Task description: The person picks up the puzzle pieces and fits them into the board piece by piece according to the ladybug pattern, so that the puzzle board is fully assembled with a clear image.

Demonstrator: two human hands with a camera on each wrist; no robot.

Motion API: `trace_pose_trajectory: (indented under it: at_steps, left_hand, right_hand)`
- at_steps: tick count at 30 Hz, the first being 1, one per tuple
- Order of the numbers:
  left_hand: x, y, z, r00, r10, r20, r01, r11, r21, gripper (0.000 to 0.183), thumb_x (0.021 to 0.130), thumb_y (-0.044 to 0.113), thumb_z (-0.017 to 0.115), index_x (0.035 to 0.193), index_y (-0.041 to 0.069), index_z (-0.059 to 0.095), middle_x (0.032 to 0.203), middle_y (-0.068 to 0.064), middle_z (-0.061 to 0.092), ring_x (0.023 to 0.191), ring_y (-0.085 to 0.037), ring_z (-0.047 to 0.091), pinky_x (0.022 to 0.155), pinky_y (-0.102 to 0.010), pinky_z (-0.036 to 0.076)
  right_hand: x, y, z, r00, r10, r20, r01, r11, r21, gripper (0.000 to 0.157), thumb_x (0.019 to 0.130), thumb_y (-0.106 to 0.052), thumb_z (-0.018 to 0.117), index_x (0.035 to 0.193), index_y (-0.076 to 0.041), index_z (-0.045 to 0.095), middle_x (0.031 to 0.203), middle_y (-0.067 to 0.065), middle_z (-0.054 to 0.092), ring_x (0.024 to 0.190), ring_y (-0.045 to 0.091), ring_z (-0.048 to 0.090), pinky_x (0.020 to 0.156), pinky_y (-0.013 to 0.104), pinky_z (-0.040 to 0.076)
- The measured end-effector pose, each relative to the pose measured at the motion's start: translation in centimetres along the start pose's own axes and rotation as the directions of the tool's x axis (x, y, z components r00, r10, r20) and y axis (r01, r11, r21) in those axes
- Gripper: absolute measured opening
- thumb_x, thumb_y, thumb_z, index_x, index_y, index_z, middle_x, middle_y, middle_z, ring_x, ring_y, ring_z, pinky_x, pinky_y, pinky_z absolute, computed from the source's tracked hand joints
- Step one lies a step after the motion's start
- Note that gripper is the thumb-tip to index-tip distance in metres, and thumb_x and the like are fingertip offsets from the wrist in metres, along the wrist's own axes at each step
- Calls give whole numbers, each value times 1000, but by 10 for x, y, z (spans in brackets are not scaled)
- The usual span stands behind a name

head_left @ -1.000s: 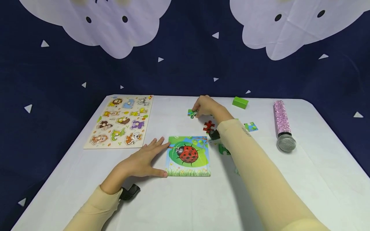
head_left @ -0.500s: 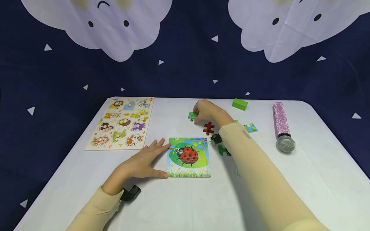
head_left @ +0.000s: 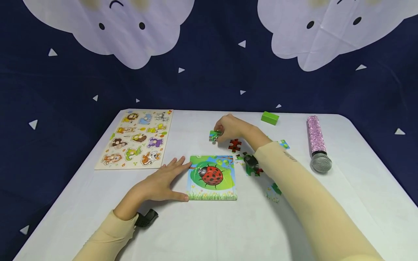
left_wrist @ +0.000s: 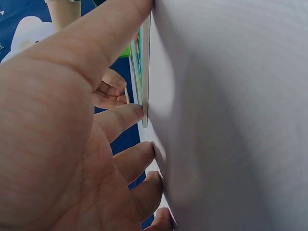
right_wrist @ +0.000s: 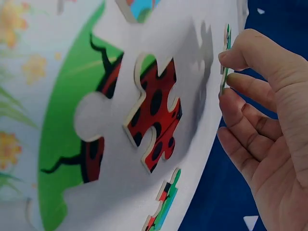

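My left hand (head_left: 163,181) lies with fingers spread at the left edge of a square ladybug picture board (head_left: 212,177). In the left wrist view, my thumb and index finger reach that board's edge (left_wrist: 146,72), with the other fingertips on the tabletop. Beyond the board, my right hand (head_left: 232,127) pinches a green-and-blue jigsaw piece (head_left: 213,136) between thumb and fingers. From the right wrist, this piece (right_wrist: 226,57) shows nearly edge-on. Close to that hand sits a red, black-spotted jigsaw piece (head_left: 234,145). A green-and-white piece (right_wrist: 62,110) fills the left of the right wrist view.
Other jigsaw pieces lie under and around the right forearm, among them a flowered one (head_left: 272,192) and a blue-green one (head_left: 284,144). An animal peg puzzle (head_left: 134,139) occupies the back left. Farther right are a green block (head_left: 270,117) and a pink glittery microphone (head_left: 316,143).
My right hand has drawn the green-and-blue piece slightly nearer and left, and its forearm has swung right, uncovering more pieces. My left hand stays in place.
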State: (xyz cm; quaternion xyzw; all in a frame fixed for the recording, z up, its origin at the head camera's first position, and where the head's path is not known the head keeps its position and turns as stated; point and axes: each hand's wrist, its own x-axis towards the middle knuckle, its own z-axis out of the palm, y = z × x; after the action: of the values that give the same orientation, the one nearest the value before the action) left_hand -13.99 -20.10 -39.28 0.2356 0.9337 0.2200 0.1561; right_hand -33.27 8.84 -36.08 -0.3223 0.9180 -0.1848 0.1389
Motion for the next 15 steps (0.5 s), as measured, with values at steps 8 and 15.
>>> trace_pose_trajectory:
  at_steps: [8,15]
  left_hand:
    - [-1,-1,1,1000,1,-6,-1,1000,0,110,83,56,89,170,16,34,179,-21,18,165,-50,15,129,-76,16]
    - [-1,0,0,1000,15,-10,-15,1000,-5,110,84,56,88,170,14,34,178,-23,19,164,-52,16,127,-79,16]
  right_hand:
    - [-11,-11,10,992,-125,8,125,992,19,42,87,-17,86,125,-3,78,105,6,78,95,18,67,89,35,59]
    - [-22,-23,21,980,-195,29,194,980,32,41,89,-19,83,127,-6,77,112,6,78,94,14,71,88,34,62]
